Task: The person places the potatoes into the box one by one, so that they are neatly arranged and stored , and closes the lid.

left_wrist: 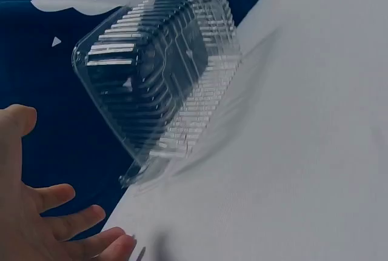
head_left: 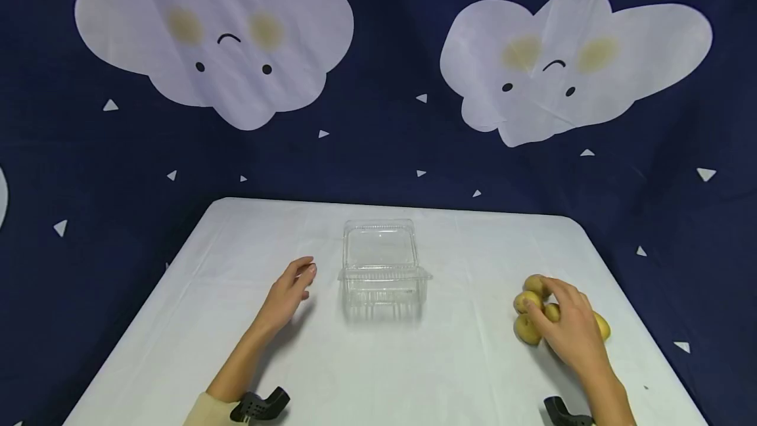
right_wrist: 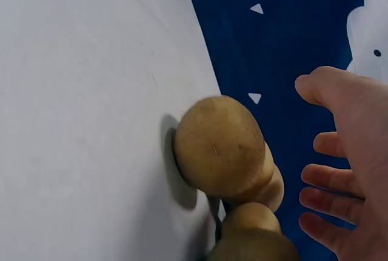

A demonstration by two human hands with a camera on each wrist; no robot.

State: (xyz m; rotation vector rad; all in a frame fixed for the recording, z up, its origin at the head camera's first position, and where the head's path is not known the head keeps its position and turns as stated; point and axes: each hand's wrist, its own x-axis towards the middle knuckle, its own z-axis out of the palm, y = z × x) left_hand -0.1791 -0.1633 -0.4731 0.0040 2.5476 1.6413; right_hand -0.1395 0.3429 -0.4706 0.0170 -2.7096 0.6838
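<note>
Head view: clear plastic box (head_left: 384, 291) sits approx. mid counter (head_left: 461, 380), lid up at back; white cloth shows thru its walls. Potatoes (head_left: 528, 329) bunched on R side of counter, well apart from box; some partly hidden by R hand (head_left: 570, 324), so exact no. hard to tell. R hand is over them, fingers loosely bent & apart; can't tell re contact. L hand (head_left: 284, 298) is L of box, fingers relaxed, nothing held. Navy backdrop (head_left: 390, 150) w/ white clouds behind counter.

L wrist view: box's ridged base & walls in upper mid.; potatoes cut off at top edge. L hand partly cut off at left, fingers spread, apart from box.

R wrist view: nearest potato blocks part of those behind; lowest one cut off at bottom. Bit of box at top edge. R hand's fingers well spread, nothing gripped.
</note>
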